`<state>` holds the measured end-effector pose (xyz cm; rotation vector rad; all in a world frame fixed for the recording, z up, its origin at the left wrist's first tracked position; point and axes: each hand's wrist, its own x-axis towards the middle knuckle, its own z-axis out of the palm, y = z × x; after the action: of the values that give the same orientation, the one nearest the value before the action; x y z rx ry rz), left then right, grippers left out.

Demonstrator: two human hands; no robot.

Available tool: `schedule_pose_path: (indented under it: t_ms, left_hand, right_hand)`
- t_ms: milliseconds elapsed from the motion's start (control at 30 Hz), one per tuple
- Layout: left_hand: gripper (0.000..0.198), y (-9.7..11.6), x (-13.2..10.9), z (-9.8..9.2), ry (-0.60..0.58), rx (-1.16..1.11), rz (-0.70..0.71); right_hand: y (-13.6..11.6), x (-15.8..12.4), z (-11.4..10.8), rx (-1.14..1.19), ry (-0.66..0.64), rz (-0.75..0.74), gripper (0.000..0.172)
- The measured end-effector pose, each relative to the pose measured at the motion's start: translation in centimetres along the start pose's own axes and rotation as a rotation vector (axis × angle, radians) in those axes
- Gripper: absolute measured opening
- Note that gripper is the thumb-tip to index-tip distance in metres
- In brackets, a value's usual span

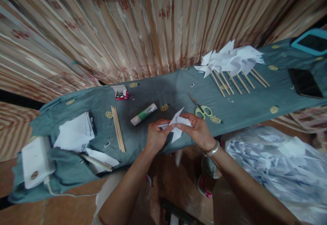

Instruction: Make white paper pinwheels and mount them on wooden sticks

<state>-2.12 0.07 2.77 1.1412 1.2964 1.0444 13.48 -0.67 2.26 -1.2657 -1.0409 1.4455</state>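
A white paper pinwheel (176, 119) is held between both hands over the front edge of the cloth-covered table. My left hand (157, 133) pinches its left side, and my right hand (200, 129) grips its right side; both thumbs press near the centre. Just behind my right hand lie scissors (201, 110) with light green handles. A green and white glue stick (143, 114) rests behind my left hand. Further left are several wooden sticks (118, 129) and an open red box (121, 94) of small metal pieces.
Finished pinwheels on sticks (230, 61) lie at the back right, near a dark phone (305, 83) and a blue-framed device (313, 42). Paper sheets (75, 133) and a white power strip (37, 160) are at left. A plastic bag (278, 160) stands at right.
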Motion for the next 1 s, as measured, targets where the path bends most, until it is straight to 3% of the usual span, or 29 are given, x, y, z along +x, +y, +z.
schedule_pose_path:
  t_ms: [200,467,1000]
  left_hand:
    - [0.017,-0.02,0.15,0.04,-0.005,-0.019,0.002]
    - [0.026,-0.37,0.22,0.34,0.057,-0.097,-0.117]
    - [0.027,0.39,0.05,0.31,0.08,-0.089,-0.134]
  right_hand:
    - [-0.37,0.01,0.1,0.006,0.023,-0.006,0.043]
    - [-0.72,-0.19,0.17,0.024,0.034,0.0,0.042]
    - [-0.72,-0.29,0.22,-0.033,0.047,-0.022,0.039]
